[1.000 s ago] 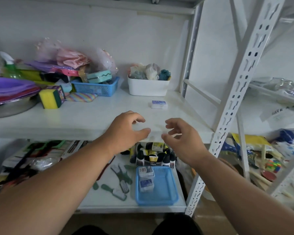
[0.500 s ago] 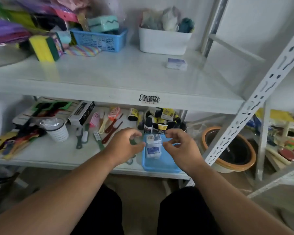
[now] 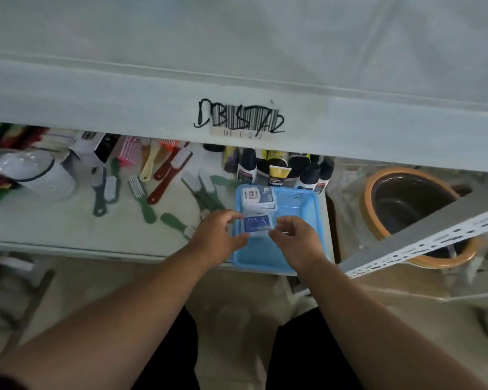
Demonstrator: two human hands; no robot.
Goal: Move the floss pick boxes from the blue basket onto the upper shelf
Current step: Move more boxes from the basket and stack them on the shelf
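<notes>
Inside blue basket (image 3: 302, 205): blue-labelled floss pick box (image 3: 258, 223)

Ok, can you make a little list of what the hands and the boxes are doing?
left hand: at the near box's left edge, fingers curled
right hand: at its right edge
near floss pick box: in the blue basket, between both hands; grip unclear
far floss pick box: at the basket's back, untouched
upper shelf: above, front edge labelled
</notes>
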